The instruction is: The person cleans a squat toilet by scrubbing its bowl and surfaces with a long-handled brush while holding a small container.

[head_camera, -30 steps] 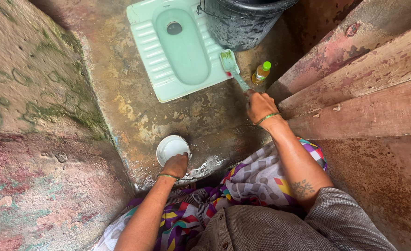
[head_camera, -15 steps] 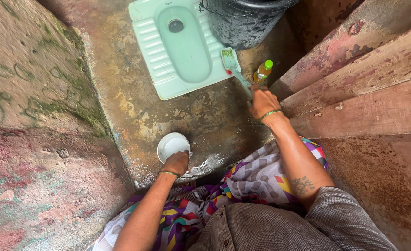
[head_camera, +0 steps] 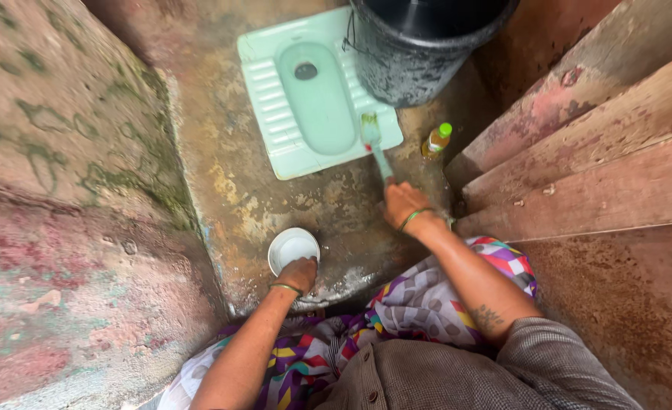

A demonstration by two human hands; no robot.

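On the wet concrete floor (head_camera: 252, 190) in front of you, your right hand (head_camera: 403, 203) is closed around the handle of one pale green brush (head_camera: 375, 144). Its head rests on the near right corner of the single mint-green squat pan (head_camera: 275, 114), and the handle slants back towards you across the floor. Your left hand (head_camera: 298, 273) is closed on the near rim of one white bowl (head_camera: 292, 248), which stands on the floor near the left wall; the bowl looks pale and bare inside, though you cannot tell whether a little water lies in it. Each wrist wears one thin green bangle, two in all.

Just right of the brush head stands one small bottle (head_camera: 435, 140) with a green cap and yellowish liquid inside, upright on the floor and apart from the pan. Behind it, one large dark bucket (head_camera: 408, 64) sits touching the far right side of the pan; its inside is dark and you cannot make out any contents. The pan's basin holds one dark drain hole at the far end.

A mossy, stained wall (head_camera: 63, 175) rises on your left, and reddish wooden planks (head_camera: 602, 152) on your right. Your patterned wrap (head_camera: 419, 304) covers your knees below.
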